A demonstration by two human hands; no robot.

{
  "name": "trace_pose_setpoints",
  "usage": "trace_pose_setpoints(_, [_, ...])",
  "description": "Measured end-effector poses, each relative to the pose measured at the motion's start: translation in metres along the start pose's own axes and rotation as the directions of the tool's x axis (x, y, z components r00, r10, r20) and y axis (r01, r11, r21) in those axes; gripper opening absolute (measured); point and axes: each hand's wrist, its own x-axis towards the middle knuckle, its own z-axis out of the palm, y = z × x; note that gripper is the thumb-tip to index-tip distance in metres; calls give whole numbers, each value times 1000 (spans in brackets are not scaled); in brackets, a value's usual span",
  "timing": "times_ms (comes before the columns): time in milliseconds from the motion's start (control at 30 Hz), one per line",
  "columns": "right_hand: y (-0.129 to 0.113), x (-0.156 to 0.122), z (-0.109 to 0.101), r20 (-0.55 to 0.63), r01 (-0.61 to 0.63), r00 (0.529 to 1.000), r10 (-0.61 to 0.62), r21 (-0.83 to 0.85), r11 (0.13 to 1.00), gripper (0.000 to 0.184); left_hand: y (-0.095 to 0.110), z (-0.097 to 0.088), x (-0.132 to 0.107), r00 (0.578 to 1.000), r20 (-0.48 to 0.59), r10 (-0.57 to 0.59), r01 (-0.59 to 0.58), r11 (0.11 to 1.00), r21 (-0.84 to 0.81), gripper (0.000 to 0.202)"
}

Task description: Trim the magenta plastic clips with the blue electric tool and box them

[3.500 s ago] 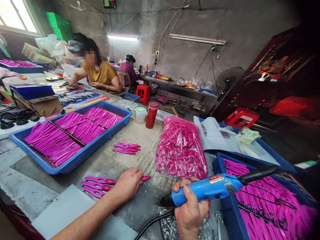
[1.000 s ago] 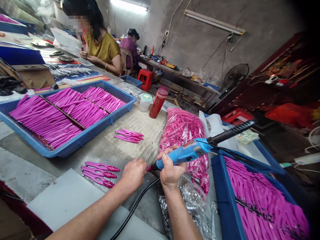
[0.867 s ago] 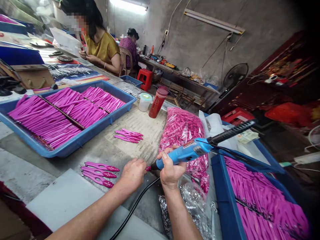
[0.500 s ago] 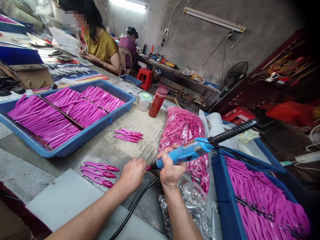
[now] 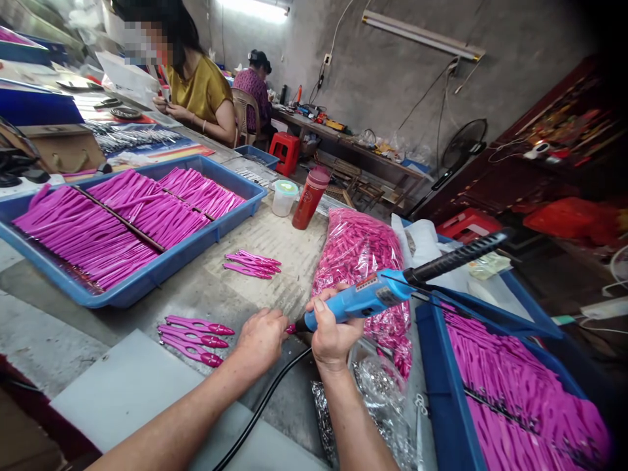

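Note:
A blue electric screwdriver (image 5: 363,297) with a black nose and a ribbed black rear sleeve lies slanted in my right hand (image 5: 336,333), whose fingers are wrapped round its front. Its nose meets the dark pink end of a small pink plastic piece (image 5: 291,329). My left hand (image 5: 262,337) is closed over the rest of that piece, hiding most of it. Left of this hand lie several slim pink pieces (image 5: 196,340) with darker pink ends, side by side. Farther back is another small group of pink pieces (image 5: 252,263).
At left stands a blue tray (image 5: 118,297) of pink strips; at right, a blue bin (image 5: 436,386) holds more. A clear bag of pink parts (image 5: 360,252) and a bag of metal bits (image 5: 380,386) flank my right hand. A red bottle (image 5: 311,199) stands behind. Two people sit beyond.
The screwdriver and my right hand have shifted very slightly left. My left hand stays closed at the same spot, and the laid-out pink pieces have not moved.

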Motion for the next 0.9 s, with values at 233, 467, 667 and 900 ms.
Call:
trace_pose_setpoints(233, [16,-6,5,38,-5,999,7,-53,999,25,0,4,-1,1000,-10,20,-20,1000,-11,23])
trace_pose_setpoints(467, [19,-5,4,59,-41,997,46,-81,996,25,1,2,-2,1000,18,16,-16,1000,-20,26])
trace_pose_setpoints(667, [-1,-4,1,37,-55,998,54,6,998,27,-4,6,-3,997,-47,68,-69,998,-4,21])
trace_pose_setpoints(900, [-28,-5,-19,-105,-49,993,52,32,998,35,-3,-3,-13,995,-24,99,-100,994,-38,17])
